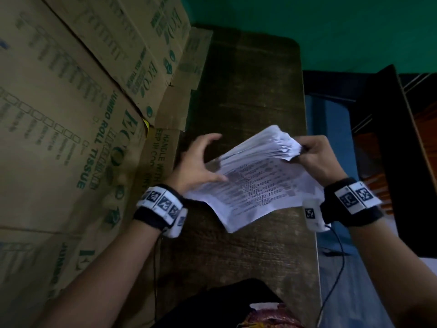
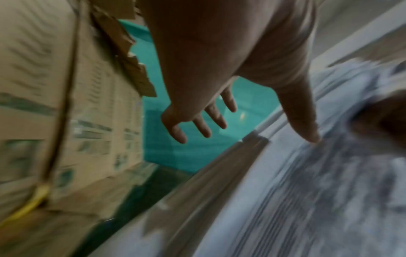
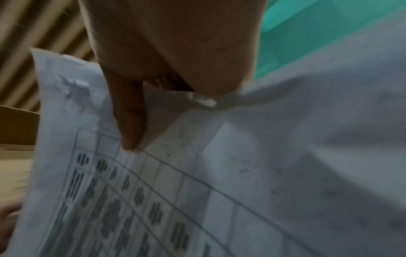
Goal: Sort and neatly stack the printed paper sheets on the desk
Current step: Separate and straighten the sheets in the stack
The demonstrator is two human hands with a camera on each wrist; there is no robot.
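While pinching sheets [image 1: 257, 185], hands [image 1: 314, 159] apart.

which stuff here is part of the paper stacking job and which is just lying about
Job: paper sheets, gripped by the right hand at a corner; left hand, thumb on the sheets; desk.

Lying about: cardboard boxes, cable.

This looks like a storeroom or back office. Large cardboard cartons [image 1: 71, 114] printed "JUMBO ROLL TISSUE" are stacked beside a worn, dark wooden worktop [image 1: 250, 91]. Behind them stands a teal painted wall [image 1: 331, 24], and printed paper sheets [image 1: 255, 185] with tables of text lie on the worktop.
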